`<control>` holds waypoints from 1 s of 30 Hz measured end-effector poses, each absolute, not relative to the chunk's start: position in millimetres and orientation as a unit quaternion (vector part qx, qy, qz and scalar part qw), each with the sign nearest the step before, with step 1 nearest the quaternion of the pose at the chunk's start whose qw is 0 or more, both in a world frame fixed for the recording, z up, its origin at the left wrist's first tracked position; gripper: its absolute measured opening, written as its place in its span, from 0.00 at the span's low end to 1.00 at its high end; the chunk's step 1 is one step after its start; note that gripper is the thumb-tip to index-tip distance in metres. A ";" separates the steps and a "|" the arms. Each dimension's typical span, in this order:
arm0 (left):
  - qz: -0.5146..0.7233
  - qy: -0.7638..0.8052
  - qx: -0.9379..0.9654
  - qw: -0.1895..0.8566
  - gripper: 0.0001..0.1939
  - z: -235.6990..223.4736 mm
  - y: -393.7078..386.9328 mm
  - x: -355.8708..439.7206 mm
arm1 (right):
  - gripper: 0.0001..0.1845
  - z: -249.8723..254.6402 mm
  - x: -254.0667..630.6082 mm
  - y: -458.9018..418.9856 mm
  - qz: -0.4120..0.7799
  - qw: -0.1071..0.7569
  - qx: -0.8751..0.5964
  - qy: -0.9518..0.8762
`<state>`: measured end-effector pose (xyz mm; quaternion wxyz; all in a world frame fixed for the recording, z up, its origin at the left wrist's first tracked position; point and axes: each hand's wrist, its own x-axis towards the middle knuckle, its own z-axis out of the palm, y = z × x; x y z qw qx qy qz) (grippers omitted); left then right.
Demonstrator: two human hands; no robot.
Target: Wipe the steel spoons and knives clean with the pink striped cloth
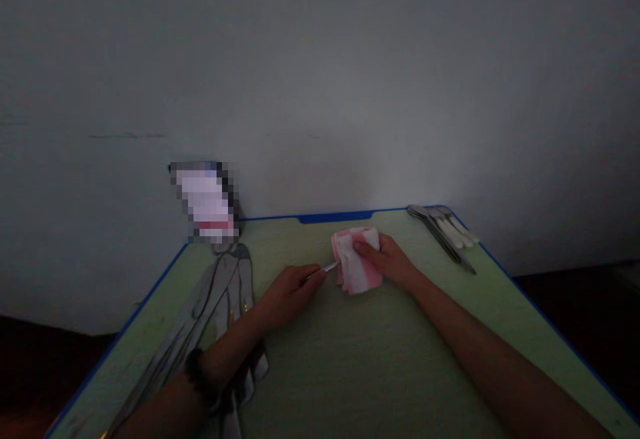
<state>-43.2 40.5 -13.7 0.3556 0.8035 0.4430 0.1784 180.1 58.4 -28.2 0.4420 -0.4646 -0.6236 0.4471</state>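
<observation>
Forearms [470, 335], utensil [329, 267] against folded cloth [363, 275]

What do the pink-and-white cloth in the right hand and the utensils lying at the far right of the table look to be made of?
The pink-and-white folded cloth: soft, matte fabric, perhaps cotton, judging by its layered folds.

The long grey utensils: probably smooth metal, given their grey sheen.

The white handles beside them: possibly plastic; the dim light leaves that open.

You've got a green table [400, 359] with blue edging. Along your left edge: a pile of metal cutlery [220, 292], some light-handled, running from the far-left corner toward you. Far-right corner: a smaller cutlery cluster [443, 232], some white-handled.
</observation>
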 end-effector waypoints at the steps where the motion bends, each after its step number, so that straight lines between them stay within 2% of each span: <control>1: 0.176 0.445 0.804 0.354 0.19 -13.4 40.6 -43.1 | 0.16 -28.2 180.1 58.4 0.447 0.442 -0.463 -0.625; 30: 0.173 0.445 0.810 0.341 0.21 -13.5 38.9 -41.7 | 0.14 -30.6 179.8 59.9 0.448 0.440 -0.476 -0.616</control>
